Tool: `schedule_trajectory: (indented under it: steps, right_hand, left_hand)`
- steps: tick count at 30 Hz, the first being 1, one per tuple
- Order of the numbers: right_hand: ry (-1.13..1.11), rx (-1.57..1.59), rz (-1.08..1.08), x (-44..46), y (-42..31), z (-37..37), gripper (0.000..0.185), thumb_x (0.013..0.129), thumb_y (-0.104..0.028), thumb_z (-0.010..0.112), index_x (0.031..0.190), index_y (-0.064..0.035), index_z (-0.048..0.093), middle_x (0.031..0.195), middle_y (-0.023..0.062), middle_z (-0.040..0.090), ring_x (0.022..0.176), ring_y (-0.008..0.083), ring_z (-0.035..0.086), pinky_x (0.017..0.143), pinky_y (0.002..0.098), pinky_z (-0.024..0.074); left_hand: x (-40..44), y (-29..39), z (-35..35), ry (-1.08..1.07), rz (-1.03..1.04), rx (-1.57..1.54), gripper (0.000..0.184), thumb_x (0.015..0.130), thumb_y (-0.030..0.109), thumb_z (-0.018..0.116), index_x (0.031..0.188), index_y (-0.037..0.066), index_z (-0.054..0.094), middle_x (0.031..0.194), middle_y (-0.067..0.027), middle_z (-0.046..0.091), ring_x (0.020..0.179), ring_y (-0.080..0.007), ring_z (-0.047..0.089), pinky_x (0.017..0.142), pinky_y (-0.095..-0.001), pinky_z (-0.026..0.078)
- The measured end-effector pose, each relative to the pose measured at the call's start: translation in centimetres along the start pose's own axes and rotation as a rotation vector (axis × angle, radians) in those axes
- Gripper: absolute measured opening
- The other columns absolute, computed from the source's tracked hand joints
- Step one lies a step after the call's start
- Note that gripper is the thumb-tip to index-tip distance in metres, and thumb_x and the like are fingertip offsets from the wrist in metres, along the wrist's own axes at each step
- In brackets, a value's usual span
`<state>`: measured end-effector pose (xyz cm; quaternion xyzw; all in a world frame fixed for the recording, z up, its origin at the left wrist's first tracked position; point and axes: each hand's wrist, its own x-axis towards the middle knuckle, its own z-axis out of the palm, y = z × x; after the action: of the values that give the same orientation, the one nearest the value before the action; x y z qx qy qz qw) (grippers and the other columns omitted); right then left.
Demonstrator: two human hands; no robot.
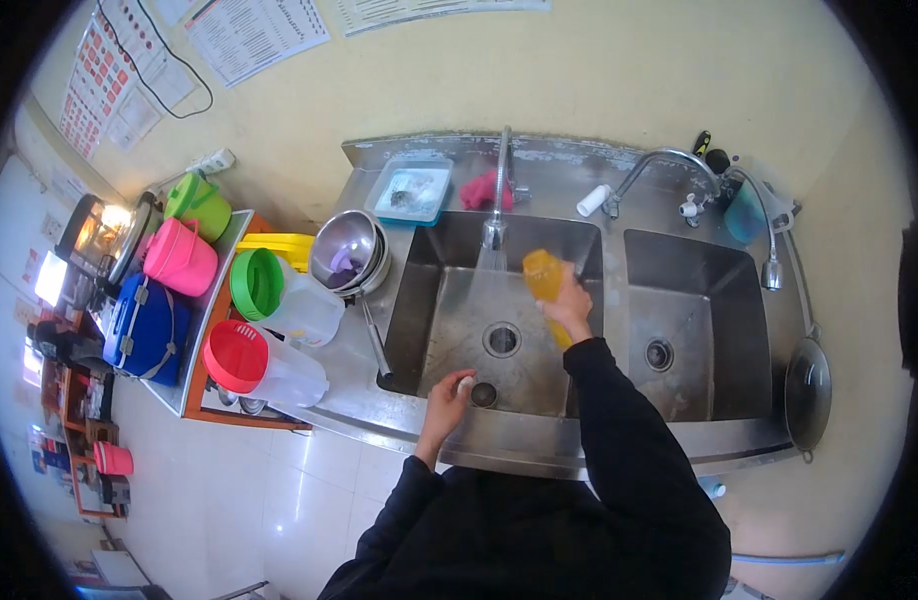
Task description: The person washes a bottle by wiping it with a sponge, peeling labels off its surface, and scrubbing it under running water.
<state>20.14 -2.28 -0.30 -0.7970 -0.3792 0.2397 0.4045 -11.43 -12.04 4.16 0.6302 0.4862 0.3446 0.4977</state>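
Over the left sink basin (449, 320), my right hand (569, 300) is wrapped round a yellow bottle (544, 275), held tilted. Water runs from the left faucet (495, 232) beside it into the basin. My left hand (447, 405) is at the basin's front edge, its fingers closed on a small white object (466, 384), perhaps a cap. Just right of that object, a small dark round thing (484, 395) lies in the basin, below the drain (502, 339).
Stacked metal bowls (344, 245), a ladle handle (375, 335) and plastic jugs (289, 375) stand left of the basin. Behind it are a tray (411, 190) and a pink cloth (484, 190). To the right are a second basin (694, 320) and a hanging pan (808, 395).
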Motion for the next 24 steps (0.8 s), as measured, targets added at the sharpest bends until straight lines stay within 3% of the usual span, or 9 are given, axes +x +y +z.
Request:
schedule_trajectory:
  steps: [4,7,8,14,16,18,21,22,24]
  right_hand:
    - [-0.066,-0.203,0.048,0.1,-2.3,-1.1,0.085,0.060,-0.032,0.082,0.129,-0.0095,0.036,0.112,0.0169,0.063,0.106,0.0335,0.061,0.093,0.0404,0.0465]
    - [-0.021,0.236,-0.188,2.4,-0.3,0.5,0.086,0.062,-0.034,0.080,0.130,-0.0094,0.033,0.109,0.0177,0.064,0.102,0.0369,0.062,0.090,0.0422,0.0475]
    - [0.022,0.043,-0.014,2.0,0.5,0.2,0.085,0.064,-0.035,0.079,0.131,-0.0096,0.033,0.107,0.0180,0.064,0.100,0.0376,0.063,0.089,0.0434,0.0481]
    - [-0.133,-0.188,0.022,1.3,-2.3,-2.3,0.099,0.058,-0.040,0.082,0.137,-0.0107,0.029,0.116,0.0210,0.061,0.107,0.0368,0.060,0.094,0.0436,0.0462]
    - [-0.032,0.098,-0.122,4.9,4.5,3.3,0.091,0.062,-0.039,0.080,0.133,-0.0094,0.030,0.110,0.0186,0.063,0.103,0.0370,0.062,0.089,0.0439,0.0483]
    - [-0.031,0.533,-0.120,2.6,2.9,1.5,0.088,0.064,-0.039,0.079,0.132,-0.0118,0.030,0.106,0.0188,0.064,0.100,0.0377,0.062,0.087,0.0447,0.0494]
    - [-0.152,-0.430,-0.107,-2.0,-3.3,-3.2,0.088,0.063,-0.039,0.079,0.132,-0.0135,0.031,0.107,0.0190,0.064,0.102,0.0370,0.062,0.087,0.0454,0.0492]
    - [0.012,-0.001,-0.143,-1.5,-1.1,-2.0,0.090,0.062,-0.038,0.080,0.132,-0.0152,0.030,0.103,0.0179,0.066,0.098,0.0390,0.063,0.086,0.0463,0.0490]
    - [-0.062,-0.233,-0.021,-1.4,1.2,-1.0,0.092,0.061,-0.038,0.081,0.133,-0.0150,0.028,0.102,0.0171,0.067,0.096,0.0402,0.063,0.085,0.0466,0.0490]
  left_hand:
    - [0.4,0.1,0.4,-0.014,-0.013,0.015,0.026,0.095,0.020,0.056,0.111,0.002,0.065,0.098,-0.0109,0.068,0.091,-0.0148,0.061,0.083,-0.0289,0.046]
    - [0.6,0.9,0.4,-0.015,0.005,0.041,0.026,0.095,0.020,0.056,0.111,0.002,0.065,0.099,-0.0118,0.068,0.092,-0.0159,0.062,0.084,-0.0296,0.046]
    - [0.5,0.9,0.5,-0.019,0.009,0.038,0.026,0.095,0.019,0.056,0.111,0.002,0.065,0.099,-0.0115,0.068,0.092,-0.0155,0.061,0.084,-0.0294,0.046]
    - [1.0,0.8,0.8,-0.017,-0.030,-0.063,0.025,0.095,0.016,0.055,0.112,0.000,0.064,0.102,-0.0092,0.068,0.093,-0.0126,0.060,0.084,-0.0270,0.046]
    - [1.0,1.3,0.5,-0.060,-0.097,-0.022,0.024,0.095,0.015,0.054,0.112,0.000,0.064,0.103,-0.0084,0.067,0.094,-0.0117,0.059,0.084,-0.0261,0.046]
    - [1.3,0.9,0.7,-0.052,-0.063,-0.052,0.024,0.096,0.015,0.054,0.112,0.000,0.064,0.103,-0.0084,0.067,0.095,-0.0118,0.059,0.085,-0.0260,0.045]
    - [1.5,-0.2,0.5,-0.056,-0.018,-0.063,0.025,0.096,0.017,0.055,0.113,0.000,0.064,0.104,-0.0083,0.067,0.097,-0.0123,0.059,0.087,-0.0263,0.045]
    - [1.8,-0.5,0.4,-0.050,-0.008,-0.054,0.026,0.096,0.018,0.055,0.113,0.000,0.064,0.104,-0.0083,0.067,0.098,-0.0125,0.059,0.087,-0.0267,0.044]
    - [1.1,-1.0,0.9,-0.047,-0.034,-0.055,0.026,0.096,0.018,0.055,0.112,0.000,0.064,0.104,-0.0082,0.067,0.098,-0.0130,0.058,0.088,-0.0273,0.044]
